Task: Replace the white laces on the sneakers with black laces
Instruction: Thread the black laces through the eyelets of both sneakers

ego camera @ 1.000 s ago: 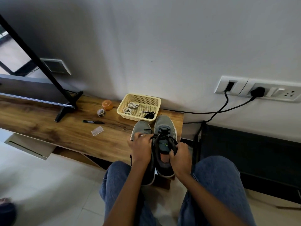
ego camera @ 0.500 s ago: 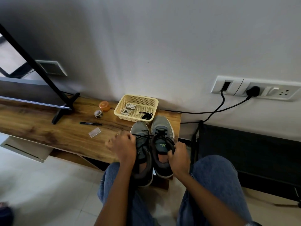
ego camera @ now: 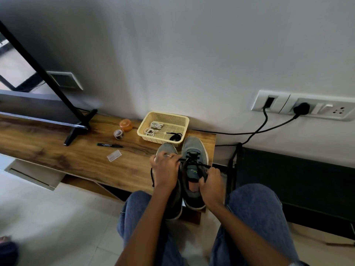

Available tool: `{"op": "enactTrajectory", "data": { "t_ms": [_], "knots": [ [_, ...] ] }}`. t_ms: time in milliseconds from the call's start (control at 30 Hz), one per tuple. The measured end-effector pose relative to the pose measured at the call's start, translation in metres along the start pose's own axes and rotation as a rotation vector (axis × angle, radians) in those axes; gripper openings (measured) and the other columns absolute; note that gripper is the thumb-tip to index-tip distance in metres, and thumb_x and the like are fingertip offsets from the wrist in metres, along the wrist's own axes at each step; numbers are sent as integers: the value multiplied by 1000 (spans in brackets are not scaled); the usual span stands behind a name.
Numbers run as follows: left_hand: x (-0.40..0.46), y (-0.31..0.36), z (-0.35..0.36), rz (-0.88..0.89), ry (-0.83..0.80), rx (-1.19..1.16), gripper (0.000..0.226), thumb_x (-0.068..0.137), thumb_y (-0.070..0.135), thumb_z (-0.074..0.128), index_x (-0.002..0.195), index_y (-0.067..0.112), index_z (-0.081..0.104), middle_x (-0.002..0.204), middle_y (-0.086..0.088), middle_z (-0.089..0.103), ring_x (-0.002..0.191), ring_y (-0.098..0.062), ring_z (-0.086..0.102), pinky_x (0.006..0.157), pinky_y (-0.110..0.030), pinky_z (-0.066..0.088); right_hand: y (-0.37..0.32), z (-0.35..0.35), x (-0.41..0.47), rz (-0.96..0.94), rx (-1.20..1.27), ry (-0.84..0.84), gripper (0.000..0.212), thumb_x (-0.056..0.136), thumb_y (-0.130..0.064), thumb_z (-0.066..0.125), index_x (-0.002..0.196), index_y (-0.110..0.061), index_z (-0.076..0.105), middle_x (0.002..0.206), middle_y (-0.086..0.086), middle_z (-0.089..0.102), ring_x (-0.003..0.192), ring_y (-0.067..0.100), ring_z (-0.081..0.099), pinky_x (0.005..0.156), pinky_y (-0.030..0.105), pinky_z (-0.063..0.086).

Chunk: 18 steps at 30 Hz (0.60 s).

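A person seated before a low wooden surface works on a pair of grey sneakers standing side by side at its near right corner, toes toward the wall. The right sneaker already carries a black lace through its upper eyelets; the right hand pinches one end of that lace beside the tongue, while the left hand curls over the left sneaker and appears to hold the other end, a loose black strand hanging by its wrist. Just behind the shoes, a yellow basket holds the coiled white laces and a dark bundle, probably the spare black lace. A lace is light, limp and apt to slip back through an eyelet, so the sound hold is likely close to the stiff tip, with even tension on both ends; the shoe itself looks soft-sided and liable to shift unless steadied at the collar
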<state>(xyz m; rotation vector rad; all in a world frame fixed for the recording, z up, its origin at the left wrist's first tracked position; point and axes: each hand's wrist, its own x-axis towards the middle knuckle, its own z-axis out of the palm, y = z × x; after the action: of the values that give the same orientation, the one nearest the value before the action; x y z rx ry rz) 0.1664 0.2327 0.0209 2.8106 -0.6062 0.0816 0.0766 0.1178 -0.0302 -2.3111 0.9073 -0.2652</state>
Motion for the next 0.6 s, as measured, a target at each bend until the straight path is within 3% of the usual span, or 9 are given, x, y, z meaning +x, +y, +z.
{"op": "enactTrajectory", "data": {
  "t_ms": [100,233,500,600],
  "knots": [
    [-1,10,8,5,-89,61,30,100,33,42,123,34,61,118,10,64,124,-16,38,99,-38,10,0,-1,0,-7,-7,-6,13,89,-17,57,96,-13,48,98,2,48,92,19,51,69,26,39],
    [0,8,9,-55,-87,96,28,100,37,41,111,32,66,106,9,67,114,-15,41,104,-39,16,0,-1,0,-3,-20,-4,14,89,-18,57,99,-12,49,101,3,49,94,20,51,71,29,43],
    [3,-29,-8,-415,164,-25,20,94,27,50,93,23,70,92,-2,69,102,-23,53,101,-44,22,2,-1,0,5,-23,17,12,90,-18,54,97,-10,47,97,5,48,92,21,51,67,28,38],
    [2,-47,-11,-490,150,27,21,93,29,50,95,27,71,91,-2,69,100,-23,53,100,-45,26,1,0,0,6,-15,18,13,90,-18,55,97,-11,47,97,5,48,92,21,51,67,28,36]
  ]
}}
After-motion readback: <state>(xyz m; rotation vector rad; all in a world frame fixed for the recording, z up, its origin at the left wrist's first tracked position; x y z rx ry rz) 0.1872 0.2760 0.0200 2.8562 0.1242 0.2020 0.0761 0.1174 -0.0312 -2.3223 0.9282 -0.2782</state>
